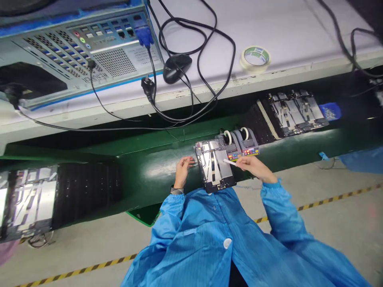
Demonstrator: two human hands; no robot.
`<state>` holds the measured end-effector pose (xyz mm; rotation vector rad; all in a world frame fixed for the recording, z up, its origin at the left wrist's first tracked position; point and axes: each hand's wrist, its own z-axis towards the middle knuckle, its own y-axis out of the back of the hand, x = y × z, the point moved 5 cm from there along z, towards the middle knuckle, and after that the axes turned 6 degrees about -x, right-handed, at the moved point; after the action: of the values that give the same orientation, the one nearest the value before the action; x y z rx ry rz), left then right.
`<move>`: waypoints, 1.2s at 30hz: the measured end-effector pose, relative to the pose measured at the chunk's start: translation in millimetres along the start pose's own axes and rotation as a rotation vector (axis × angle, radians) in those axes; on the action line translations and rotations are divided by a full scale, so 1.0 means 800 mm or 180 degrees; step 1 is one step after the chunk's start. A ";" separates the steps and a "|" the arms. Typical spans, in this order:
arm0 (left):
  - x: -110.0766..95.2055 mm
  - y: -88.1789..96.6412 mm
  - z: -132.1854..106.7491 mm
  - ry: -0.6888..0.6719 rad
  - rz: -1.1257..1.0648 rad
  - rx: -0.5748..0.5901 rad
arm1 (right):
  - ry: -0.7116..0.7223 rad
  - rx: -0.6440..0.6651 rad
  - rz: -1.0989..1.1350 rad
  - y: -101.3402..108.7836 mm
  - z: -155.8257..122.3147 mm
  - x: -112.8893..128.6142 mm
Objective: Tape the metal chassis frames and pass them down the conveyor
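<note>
An open tablet housing [214, 165] lies on the green conveyor belt [149, 175], its metal inner parts and strips facing up. My left hand [183, 170] rests with its fingers apart at the housing's left edge, holding nothing. My right hand [253, 165] pinches a thin white strip [230, 162], probably tape, just above the housing's right side. Two tape dispensers [239, 144] with coloured buttons stand just beyond the housing, close to the strip's tip.
Further tablet housings lie on black mats along the belt at left [26, 199] and right [295, 113]. Beyond the belt, a white bench [278, 28] holds a computer case [89, 52], black cables, a mouse [176, 67] and a tape roll [255, 59]. A hazard-striped floor line [329, 201] runs below.
</note>
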<state>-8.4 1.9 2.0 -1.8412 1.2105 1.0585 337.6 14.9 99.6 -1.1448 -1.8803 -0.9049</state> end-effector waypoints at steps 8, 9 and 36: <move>-0.025 -0.018 0.002 -0.0204 0.0140 0.0009 | 0.0291 0.1531 -0.1198 -0.100 0.135 0.115; -0.025 -0.016 0.000 -0.0194 0.0108 -0.0017 | 0.0266 0.1533 -0.1283 -0.103 0.143 0.113; -0.043 -0.045 -0.014 -0.0563 0.0683 0.0096 | 0.0180 0.1100 -0.1995 -0.103 0.152 0.100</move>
<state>20.6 17.0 41.2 -1.5834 1.3302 1.2844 207.9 121.1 95.6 -0.3145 -2.2775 -0.8681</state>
